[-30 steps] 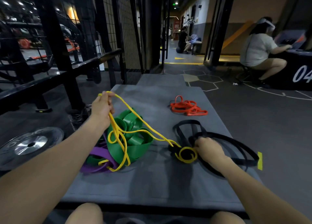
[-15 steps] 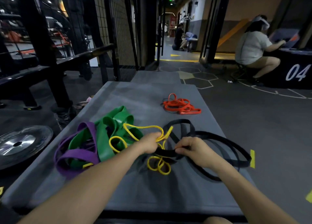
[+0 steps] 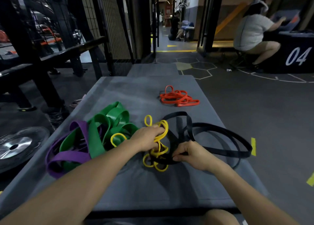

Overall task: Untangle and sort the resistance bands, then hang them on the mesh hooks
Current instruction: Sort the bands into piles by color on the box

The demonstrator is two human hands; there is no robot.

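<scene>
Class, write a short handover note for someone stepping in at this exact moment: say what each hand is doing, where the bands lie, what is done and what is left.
Left hand: fingers curled into the yellow band.
Right hand: pinching the black band where it knots with the yellow.
Green band and purple band: twisted together on the left of the grey mat.
Orange band: lying apart at the far end.
Done: orange is separated.
Left: free yellow from black, split green and purple, hang everything; nothing is on hooks yet.

Both bare forearms reach from the near edge toward the middle, the left hand [image 3: 147,137] lying knuckles up with fingers curled, the right hand [image 3: 191,154] closed in a pinching grip (thumb underneath).
</scene>
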